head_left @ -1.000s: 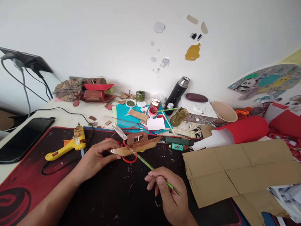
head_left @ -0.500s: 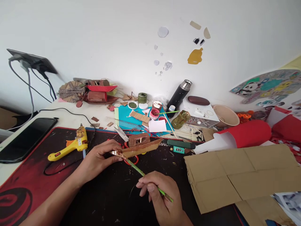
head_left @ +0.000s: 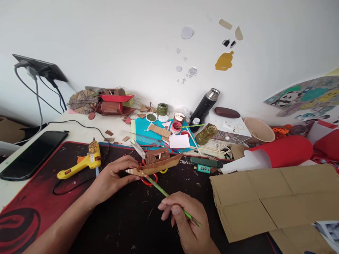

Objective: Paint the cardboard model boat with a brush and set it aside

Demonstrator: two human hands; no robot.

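Observation:
Near the middle of the dark mat, my left hand (head_left: 113, 180) grips one end of a small cardboard model boat (head_left: 164, 165) between thumb and fingers. Its side is partly brown, partly bare tan cardboard. Closed round a thin green paintbrush (head_left: 159, 187) is my right hand (head_left: 186, 217), lower and to the right. The brush tip touches the boat's side close to my left fingers. Behind the boat a small brown cabin piece (head_left: 156, 155) shows; I cannot tell if it is joined on. Red-handled scissors (head_left: 139, 150) lie partly hidden behind the boat.
A yellow glue gun (head_left: 90, 160) and a black phone (head_left: 34, 155) are on the left. Paint pots (head_left: 176, 127) stand on blue paper behind the boat, near a black thermos (head_left: 205, 107). Folded cardboard (head_left: 272, 197) covers the right side. Finished-looking model boats (head_left: 112, 106) sit by the wall.
The brush tip has shifted a little along the boat's side, away from my left fingers. The whole view has shifted slightly; both hands keep their holds.

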